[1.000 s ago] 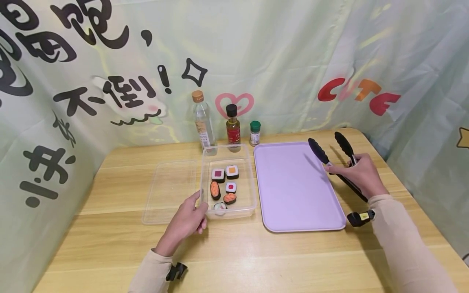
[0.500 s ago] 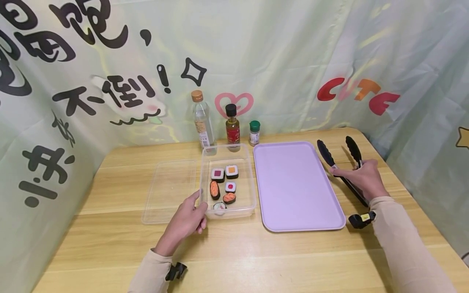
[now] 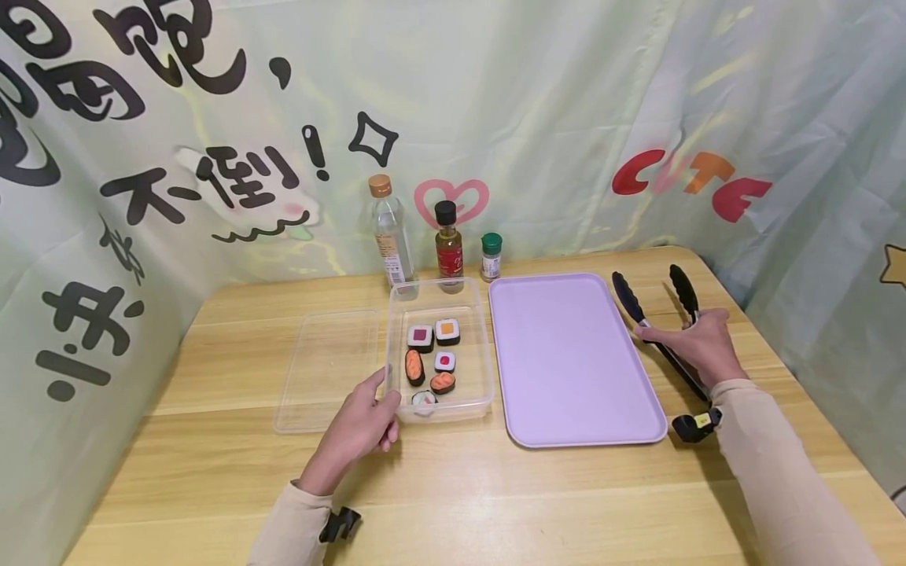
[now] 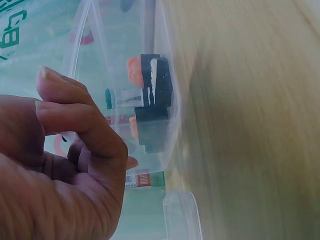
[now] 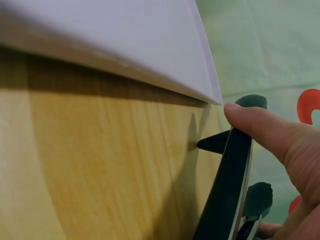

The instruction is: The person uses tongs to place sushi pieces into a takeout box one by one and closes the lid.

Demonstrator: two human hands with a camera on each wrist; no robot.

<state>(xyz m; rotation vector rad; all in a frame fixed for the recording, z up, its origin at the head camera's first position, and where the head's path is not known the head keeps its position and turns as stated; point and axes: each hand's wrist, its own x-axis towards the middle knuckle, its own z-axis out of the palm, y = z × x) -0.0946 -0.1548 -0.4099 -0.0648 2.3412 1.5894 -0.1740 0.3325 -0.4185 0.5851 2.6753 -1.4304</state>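
My left hand [image 3: 359, 418] grips the near left corner of a clear plastic container [image 3: 488, 346], its index finger along the side. Several sushi pieces lie inside, among them an orange-topped one [image 3: 414, 367], a square roll with an orange centre [image 3: 447, 331] and a small roll with a red centre [image 3: 444, 362]. On the right, my right hand [image 3: 697, 346] holds black-tipped tongs [image 3: 628, 297], thumb on one arm, fingers at the other. The tongs are spread, with nothing between their tips. They are beside the right edge of a lilac tray [image 3: 576, 362].
A clear lid [image 3: 329, 369] lies left of the container. Behind stand a tall clear bottle [image 3: 392, 244], a dark-capped bottle [image 3: 449, 251] and a green-capped shaker [image 3: 491, 258]. A printed curtain [image 3: 538, 118] hangs along the table's back and sides.
My right hand has moved the tongs to the right, off the tray's edge, then stayed nearly still. The left hand and container have not moved.
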